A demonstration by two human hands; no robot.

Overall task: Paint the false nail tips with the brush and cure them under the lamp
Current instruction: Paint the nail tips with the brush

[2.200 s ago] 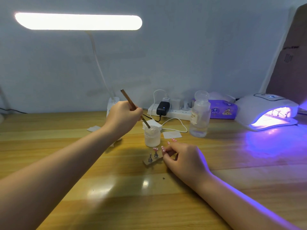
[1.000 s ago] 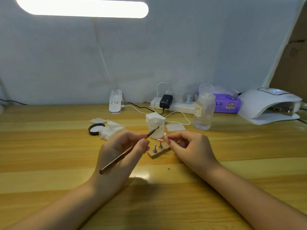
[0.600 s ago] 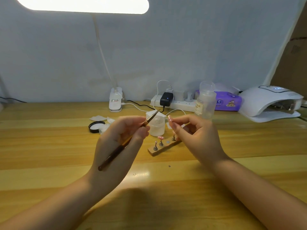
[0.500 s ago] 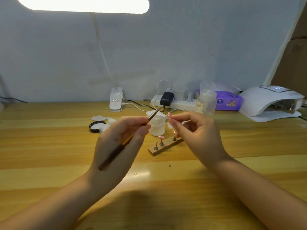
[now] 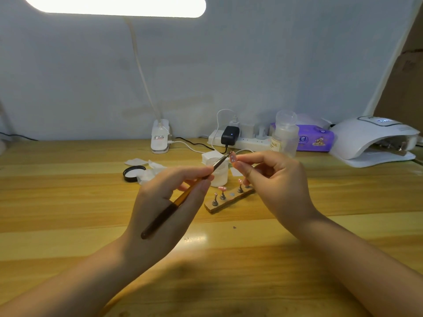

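Wooden bench (image 5: 68, 202) planks run under both hands, with a pale wall behind. Left hand (image 5: 167, 209) grip: fingers and thumb pinch the brush (image 5: 183, 197) near its metal ferrule, and the dark handle end lies across the palm. The brush tip meets the pink false nail tip (image 5: 232, 158), which the right hand (image 5: 274, 181) pinches between thumb and forefinger above the bench middle. Below the hands, a wooden holder block (image 5: 229, 200) lies on the bench and carries small pegs, two of them topped with pink tips. A small clear jar (image 5: 219, 172) stands just behind the block. Near the far edge stand a clear bottle (image 5: 285, 133) and a power strip (image 5: 242, 140). The white curing lamp (image 5: 370, 140) sits at the far right corner, unlit.
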